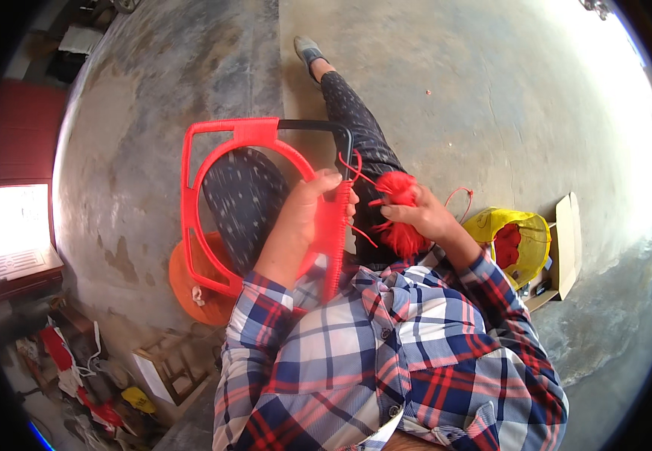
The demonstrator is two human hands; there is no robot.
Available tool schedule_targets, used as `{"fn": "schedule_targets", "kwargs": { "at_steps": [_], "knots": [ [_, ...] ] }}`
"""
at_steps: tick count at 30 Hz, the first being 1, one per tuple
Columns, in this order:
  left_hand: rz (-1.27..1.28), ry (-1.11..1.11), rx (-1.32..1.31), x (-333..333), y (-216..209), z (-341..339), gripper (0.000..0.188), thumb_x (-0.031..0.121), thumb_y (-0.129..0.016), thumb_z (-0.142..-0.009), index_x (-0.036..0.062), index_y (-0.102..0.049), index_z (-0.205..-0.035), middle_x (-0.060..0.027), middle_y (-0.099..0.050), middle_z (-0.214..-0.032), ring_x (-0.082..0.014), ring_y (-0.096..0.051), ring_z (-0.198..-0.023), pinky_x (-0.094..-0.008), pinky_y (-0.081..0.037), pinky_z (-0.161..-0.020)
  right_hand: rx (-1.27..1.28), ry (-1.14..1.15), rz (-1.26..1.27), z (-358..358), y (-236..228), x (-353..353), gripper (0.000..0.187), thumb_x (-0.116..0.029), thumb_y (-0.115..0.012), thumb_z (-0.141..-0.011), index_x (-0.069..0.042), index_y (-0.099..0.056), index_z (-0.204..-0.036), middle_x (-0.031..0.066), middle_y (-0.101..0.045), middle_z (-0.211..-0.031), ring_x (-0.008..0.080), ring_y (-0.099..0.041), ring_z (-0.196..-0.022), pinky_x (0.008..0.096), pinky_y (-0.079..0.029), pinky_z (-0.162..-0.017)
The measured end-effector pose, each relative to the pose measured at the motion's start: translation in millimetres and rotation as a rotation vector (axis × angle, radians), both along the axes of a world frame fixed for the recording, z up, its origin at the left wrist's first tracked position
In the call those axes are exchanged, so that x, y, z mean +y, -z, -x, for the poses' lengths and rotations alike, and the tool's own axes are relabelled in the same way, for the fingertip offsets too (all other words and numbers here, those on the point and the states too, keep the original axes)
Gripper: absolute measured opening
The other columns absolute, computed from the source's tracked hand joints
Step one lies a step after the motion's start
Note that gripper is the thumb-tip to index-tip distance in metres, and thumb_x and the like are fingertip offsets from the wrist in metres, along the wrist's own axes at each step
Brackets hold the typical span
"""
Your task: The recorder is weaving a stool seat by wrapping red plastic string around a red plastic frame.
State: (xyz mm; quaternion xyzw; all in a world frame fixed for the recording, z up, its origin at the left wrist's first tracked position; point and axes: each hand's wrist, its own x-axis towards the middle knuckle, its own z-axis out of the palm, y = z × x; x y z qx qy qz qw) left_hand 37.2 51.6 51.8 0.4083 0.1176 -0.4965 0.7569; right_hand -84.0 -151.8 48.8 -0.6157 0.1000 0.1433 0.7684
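Observation:
My left hand (312,201) is wrapped around the right side of a squarish frame (257,133) with a round ring inside it. Red cord covers most of this frame, while its upper right corner is bare and black. In my right hand (425,216) is a bundle of red cord (397,184), its loose ends hanging below the fingers. A thin red strand loops between the bundle and the frame's right side, near the bare corner. The frame stands tilted over my bent left knee (239,199).
An orange round seat or basin (183,282) sits below the frame's lower left. To the right, a yellow bucket (540,244) with red material inside stands against an open cardboard box (567,237). My right leg (352,105) stretches ahead over the concrete floor. A wooden frame (179,376) and clutter lie lower left.

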Motion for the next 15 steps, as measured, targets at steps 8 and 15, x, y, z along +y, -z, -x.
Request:
{"fn": "schedule_targets", "kwargs": {
  "at_steps": [8,15],
  "knots": [
    [0.055,-0.029,0.024,4,6,-8,0.016,0.020,-0.061,-0.086,0.0068,-0.057,-0.095,-0.0135,-0.064,-0.075,-0.0242,-0.063,-0.062,-0.0350,-0.052,-0.060,-0.064,0.055,0.135,64,-1,-23,0.016,-0.010,-0.067,-0.083,-0.002,-0.059,-0.096,-0.0041,-0.056,-0.078,0.0060,-0.050,-0.073,0.0241,-0.043,-0.064],
    [-0.007,-0.058,-0.040,-2,9,2,0.020,0.016,-0.059,-0.087,0.0050,-0.058,-0.103,-0.0116,-0.065,-0.086,-0.0225,-0.064,-0.076,-0.0340,-0.054,-0.068,0.040,0.451,0.195,-21,9,-72,0.032,-0.012,-0.059,-0.083,-0.004,-0.055,-0.114,0.0029,-0.057,-0.094,0.0112,-0.054,-0.084,0.0270,-0.045,-0.072]
  ]
}}
